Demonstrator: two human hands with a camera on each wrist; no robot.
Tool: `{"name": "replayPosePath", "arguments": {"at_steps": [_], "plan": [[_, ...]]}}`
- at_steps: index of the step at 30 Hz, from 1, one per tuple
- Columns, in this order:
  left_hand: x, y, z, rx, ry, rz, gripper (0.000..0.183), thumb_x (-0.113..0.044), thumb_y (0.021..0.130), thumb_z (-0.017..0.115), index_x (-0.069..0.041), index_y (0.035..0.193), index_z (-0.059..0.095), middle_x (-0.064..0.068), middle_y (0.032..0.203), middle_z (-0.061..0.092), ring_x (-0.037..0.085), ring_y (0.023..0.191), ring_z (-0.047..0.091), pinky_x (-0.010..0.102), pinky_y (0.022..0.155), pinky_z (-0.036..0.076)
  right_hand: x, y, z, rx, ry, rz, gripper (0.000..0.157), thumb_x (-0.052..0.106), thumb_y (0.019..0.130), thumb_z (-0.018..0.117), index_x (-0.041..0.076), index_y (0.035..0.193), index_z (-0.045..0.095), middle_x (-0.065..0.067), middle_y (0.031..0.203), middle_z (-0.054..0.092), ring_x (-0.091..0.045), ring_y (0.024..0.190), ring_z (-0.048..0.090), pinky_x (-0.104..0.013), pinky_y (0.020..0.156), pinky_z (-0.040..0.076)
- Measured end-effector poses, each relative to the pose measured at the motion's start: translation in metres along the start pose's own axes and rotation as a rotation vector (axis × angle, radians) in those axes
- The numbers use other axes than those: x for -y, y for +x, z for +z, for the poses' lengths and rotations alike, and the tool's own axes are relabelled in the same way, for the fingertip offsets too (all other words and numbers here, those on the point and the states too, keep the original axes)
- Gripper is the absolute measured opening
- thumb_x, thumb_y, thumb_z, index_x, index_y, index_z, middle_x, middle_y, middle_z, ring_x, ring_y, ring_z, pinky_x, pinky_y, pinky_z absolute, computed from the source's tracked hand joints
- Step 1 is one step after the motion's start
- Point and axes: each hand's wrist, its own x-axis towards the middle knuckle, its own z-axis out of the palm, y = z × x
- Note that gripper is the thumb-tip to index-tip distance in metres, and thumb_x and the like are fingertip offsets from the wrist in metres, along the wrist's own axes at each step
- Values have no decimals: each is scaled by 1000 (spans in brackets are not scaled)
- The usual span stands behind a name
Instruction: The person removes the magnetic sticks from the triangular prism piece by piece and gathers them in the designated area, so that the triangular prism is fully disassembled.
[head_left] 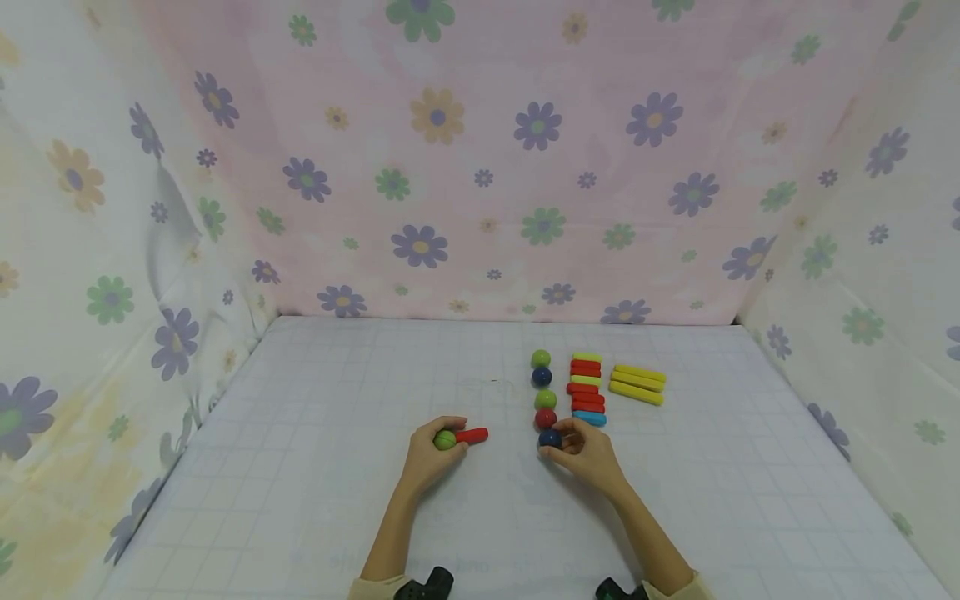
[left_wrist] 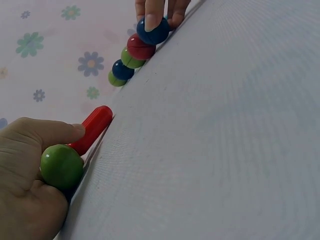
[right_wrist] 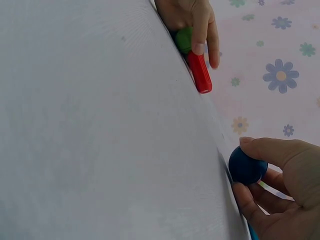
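Observation:
My left hand holds a green ball and a short red stick low at the white surface. The ball sits against the palm, and the thumb lies along the stick, whose far end points toward the right. Whether ball and stick are joined cannot be seen. My right hand pinches a dark blue ball between thumb and fingertips. This ball is the nearest in a column with a red ball, a green ball, another blue ball and another green ball.
Right of the balls lies a stack of short sticks: several red sticks, yellow-green sticks and a light blue stick. Farther right are longer yellow sticks. Flowered cloth walls the white table at back and sides.

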Motion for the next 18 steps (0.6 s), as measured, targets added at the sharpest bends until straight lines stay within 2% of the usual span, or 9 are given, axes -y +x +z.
{"name": "replayPosePath", "arguments": {"at_steps": [8,14,18], "plan": [[-1,0,-1,0,3,14,31,-2,79,68,-1,110,66,12,107,66,24,97,58,31,85,46,2,1,1,-17,12,-7,34,12,75,78,0,102,61,-9,93,63,-17,77,57,-18,69,49],[0,0,-1,1,-6,2,32,-3,79,68,-2,110,66,12,107,66,24,98,58,33,86,46,3,1,0,-15,24,-19,35,11,75,78,-1,102,60,-10,92,63,-17,76,58,-18,69,49],[0,0,0,-1,2,-8,33,-1,79,68,-2,111,66,11,107,66,23,97,58,30,84,46,4,1,0,-19,18,-6,38,10,74,79,-1,104,59,-10,92,62,-17,77,58,-19,68,50]]}}
